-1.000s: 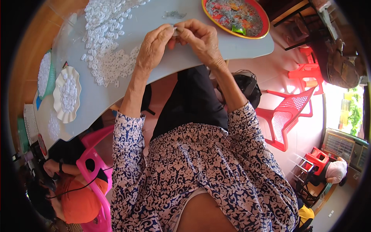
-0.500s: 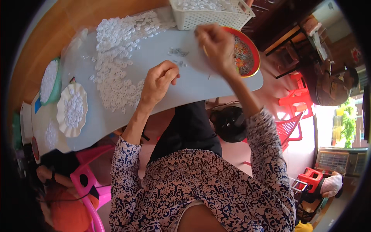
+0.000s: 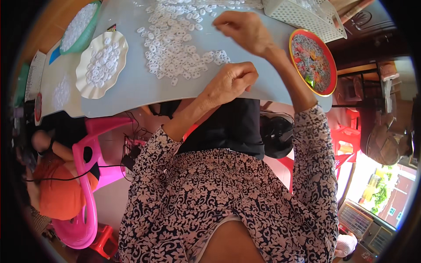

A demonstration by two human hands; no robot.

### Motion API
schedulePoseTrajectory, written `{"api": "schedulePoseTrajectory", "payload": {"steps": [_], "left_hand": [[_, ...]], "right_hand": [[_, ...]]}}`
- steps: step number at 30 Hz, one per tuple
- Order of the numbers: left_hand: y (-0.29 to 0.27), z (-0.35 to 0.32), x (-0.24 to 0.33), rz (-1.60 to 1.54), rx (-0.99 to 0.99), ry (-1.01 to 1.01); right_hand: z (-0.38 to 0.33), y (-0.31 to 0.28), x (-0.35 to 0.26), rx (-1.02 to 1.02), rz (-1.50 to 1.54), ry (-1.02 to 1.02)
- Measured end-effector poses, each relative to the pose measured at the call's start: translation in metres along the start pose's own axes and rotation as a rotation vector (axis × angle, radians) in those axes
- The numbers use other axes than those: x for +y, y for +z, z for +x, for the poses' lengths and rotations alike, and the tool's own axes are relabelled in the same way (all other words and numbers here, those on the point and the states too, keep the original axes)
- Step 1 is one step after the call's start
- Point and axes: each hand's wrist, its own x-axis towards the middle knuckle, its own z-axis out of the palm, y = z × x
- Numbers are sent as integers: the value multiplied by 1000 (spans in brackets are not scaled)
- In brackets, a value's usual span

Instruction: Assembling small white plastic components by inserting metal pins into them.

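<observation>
Here, the person sits at a pale grey tabletop (image 3: 131,90), forearms in a dark floral-print sleeve coming up from the lower edge; left hand (image 3: 231,81) rests at the near tabletop edge, fingers curled into a loose fist, knuckles up; whether anything sits inside the fist cannot be told; right hand (image 3: 243,28) is raised further out over the tabletop, fingertips pinched together, pointing left toward the heap of small white rings (image 3: 175,44); anything in the pinch is too small to make out; heap of rings lies spread across the tabletop centre, just left of and between both hands, nearest strays close beside the left hand.

Surroundings: white scalloped plate (image 3: 101,65) w/ more white rings, left of the heap; green-rimmed bowl (image 3: 79,28) also full of white pieces, beyond the plate at upper left; round red-and-yellow-rimmed tray (image 3: 312,61) w/ mixed grey and coloured bits, at the tabletop's right end, just right of the right forearm; white perforated plastic basket (image 3: 302,15) at far edge, above the tray, well apart from the left hand; pink plastic chair (image 3: 90,175) below the tabletop at lower left, another person in an orange top (image 3: 55,193) seated by it; red plastic stool (image 3: 351,140) at right, on the floor.
</observation>
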Motion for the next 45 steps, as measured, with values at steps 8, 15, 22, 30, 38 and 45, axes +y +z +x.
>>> {"api": "schedulePoseTrajectory", "payload": {"steps": [8,15,22,30,38,45], "left_hand": [[8,-3,11,28,-9,5],[7,-4,7,68,-47,69],[6,-3,5,102,-10,67],[8,-2,3,122,-1,93],[9,-3,1,98,7,88],[10,-3,6,123,-1,76]], "right_hand": [[27,45,6,-196,-139,-251],[9,17,20,-231,-150,-178],[-6,4,22,-266,-53,123],[-14,3,28,-70,-170,46],[-10,10,19,-81,-188,-46],[-5,12,11,-177,-285,-107]]}}
